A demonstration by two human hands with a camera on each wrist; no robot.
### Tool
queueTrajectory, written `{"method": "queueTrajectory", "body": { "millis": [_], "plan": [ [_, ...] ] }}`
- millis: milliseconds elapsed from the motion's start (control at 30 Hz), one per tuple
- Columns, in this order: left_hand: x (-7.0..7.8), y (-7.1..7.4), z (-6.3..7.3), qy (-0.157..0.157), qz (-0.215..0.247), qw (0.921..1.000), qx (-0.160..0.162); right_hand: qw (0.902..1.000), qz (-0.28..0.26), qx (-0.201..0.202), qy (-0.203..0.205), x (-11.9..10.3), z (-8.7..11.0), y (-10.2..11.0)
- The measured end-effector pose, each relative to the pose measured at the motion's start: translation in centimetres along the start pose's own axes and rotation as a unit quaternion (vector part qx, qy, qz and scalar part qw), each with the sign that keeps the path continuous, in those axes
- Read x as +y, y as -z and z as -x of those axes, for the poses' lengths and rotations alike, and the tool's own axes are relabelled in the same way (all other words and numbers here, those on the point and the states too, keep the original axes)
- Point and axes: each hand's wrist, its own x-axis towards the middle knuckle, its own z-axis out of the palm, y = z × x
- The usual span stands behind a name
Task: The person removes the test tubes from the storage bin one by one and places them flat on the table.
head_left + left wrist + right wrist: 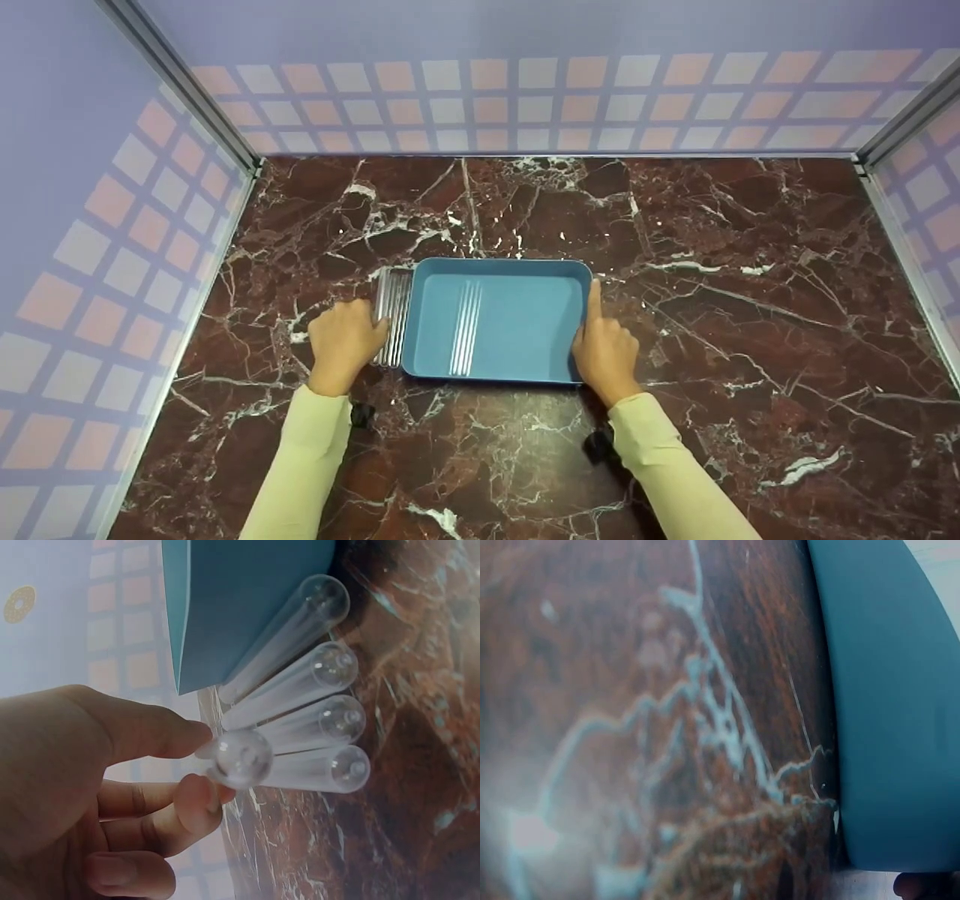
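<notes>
Left hand (343,337) pinches a tube (244,757) left of the tray (529,322); other tubes (394,315) parallel its short side; right hand (609,349) grips its right end.

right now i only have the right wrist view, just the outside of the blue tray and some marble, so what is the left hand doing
Observer: The left hand pinches a clear test tube between its thumb and fingers.
Operator: any more like that nearby
Observer: Yes, the left wrist view shows four more test tubes lying side by side, just left of the blue tray.
Operator: ok and what about the other side
Observer: The head view shows the right hand at the tray's right side, its index finger stretched straight along the edge.
</notes>
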Motion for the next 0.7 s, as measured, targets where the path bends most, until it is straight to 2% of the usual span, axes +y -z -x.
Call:
{"method": "queueTrajectory", "body": {
  "millis": [267, 467, 700],
  "plan": [
    [-0.7, -0.4, -0.4, 0.016, 0.002, 0.9996, -0.022, 0.9999, -0.004, -0.012, -0.006, -0.1, -0.1, 0.2],
    [-1.1, -0.7, -0.5, 0.028, 0.006, 0.9990, -0.033, 0.9999, -0.006, 0.007, 0.005, 0.0, 0.0, 0.0],
    [-1.5, -1.1, -0.7, 0.029, 0.007, 0.9991, -0.029, 1.0000, -0.006, 0.005, 0.000, 0.1, 0.1, -0.1]
  ]
}}
